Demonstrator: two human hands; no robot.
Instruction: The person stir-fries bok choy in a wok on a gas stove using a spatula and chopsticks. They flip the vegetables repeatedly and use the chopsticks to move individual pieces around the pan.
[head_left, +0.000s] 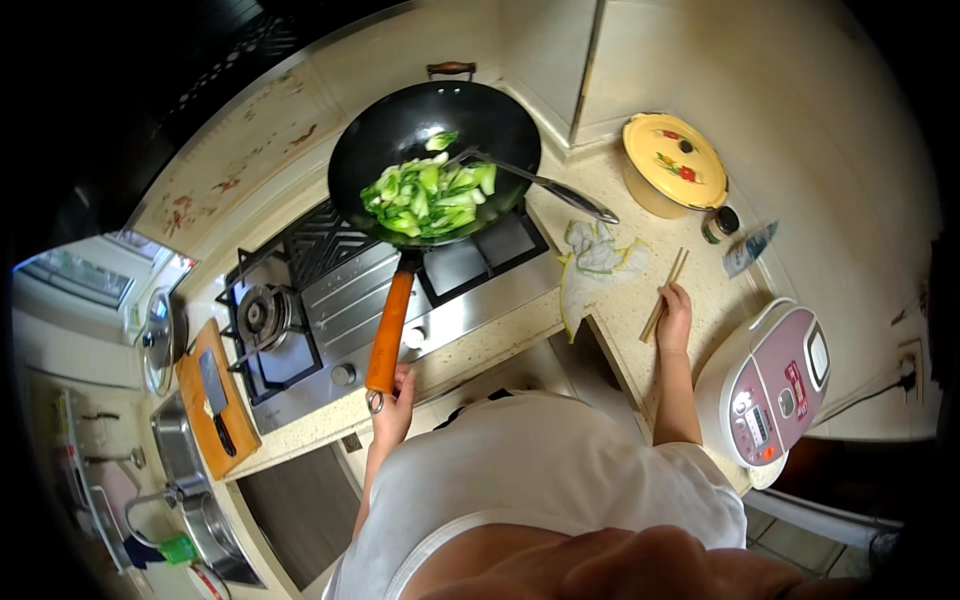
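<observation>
A black wok (435, 112) sits on the right burner of the gas stove, holding cut green leafy vegetables (427, 195). A metal spatula (570, 196) leans in it, its black handle over the right rim. The wok's orange handle (390, 330) points towards me, and my left hand (397, 401) is at its lower end, fingers partly hidden behind it; whether it grips is unclear. On the counter to the right, my right hand (675, 311) holds a pair of wooden chopsticks (677, 270). A crumpled cloth (592, 262) lies between that hand and the wok.
Right of the stove stand a yellow lidded enamel pot (660, 180), a small dark-lidded jar (721, 224), a plastic packet (750, 247) and a rice cooker (765, 390). Left are a bare burner (264, 315), a cutting board (240, 420) with a knife (214, 386), and a metal sink (176, 442).
</observation>
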